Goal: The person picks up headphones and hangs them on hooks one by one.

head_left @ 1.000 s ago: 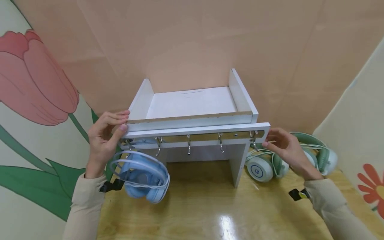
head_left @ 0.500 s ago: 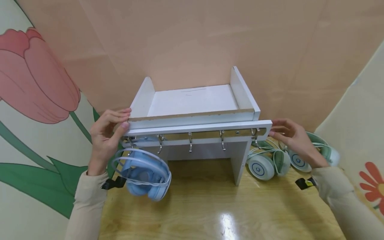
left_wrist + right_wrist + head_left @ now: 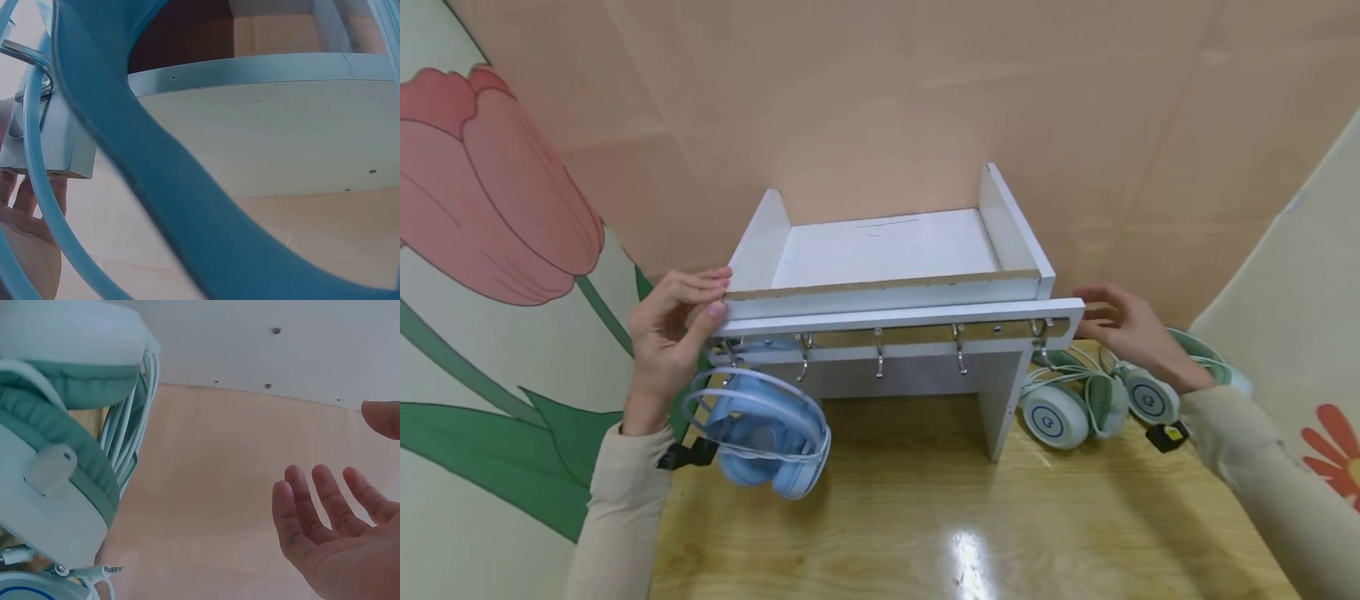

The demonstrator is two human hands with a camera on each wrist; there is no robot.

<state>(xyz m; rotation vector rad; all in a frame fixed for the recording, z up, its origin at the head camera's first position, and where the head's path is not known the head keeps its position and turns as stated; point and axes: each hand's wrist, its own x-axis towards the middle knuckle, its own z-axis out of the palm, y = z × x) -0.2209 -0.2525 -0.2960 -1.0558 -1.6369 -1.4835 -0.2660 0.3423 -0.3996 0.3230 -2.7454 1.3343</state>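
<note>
A white wooden shelf [image 3: 887, 250] has a hook rail [image 3: 895, 317] with several metal hooks along its front. Blue headphones [image 3: 771, 433] hang from the leftmost hook; their blue band [image 3: 162, 169] crosses the left wrist view. My left hand [image 3: 662, 342] holds the shelf's left front corner, thumb at the rail end, fingertips against the side panel. Past the rail's right end is my right hand [image 3: 1127, 329], its fingertips partly hidden behind that end in the head view. In the right wrist view the right hand [image 3: 344, 544] has spread, slightly bent fingers and holds nothing.
White-and-green headphones [image 3: 1060, 412] with wound cables lie on the wooden table [image 3: 887, 517], right of the shelf. More headphones [image 3: 1150, 396] lie beyond, partly behind the right forearm. A tulip-painted wall [image 3: 512, 192] stands left, a peach backdrop [image 3: 887, 100] behind.
My right hand has moved up and slightly behind the rail's right end. The left hand keeps its place on the corner. The whole view has shifted a little.
</note>
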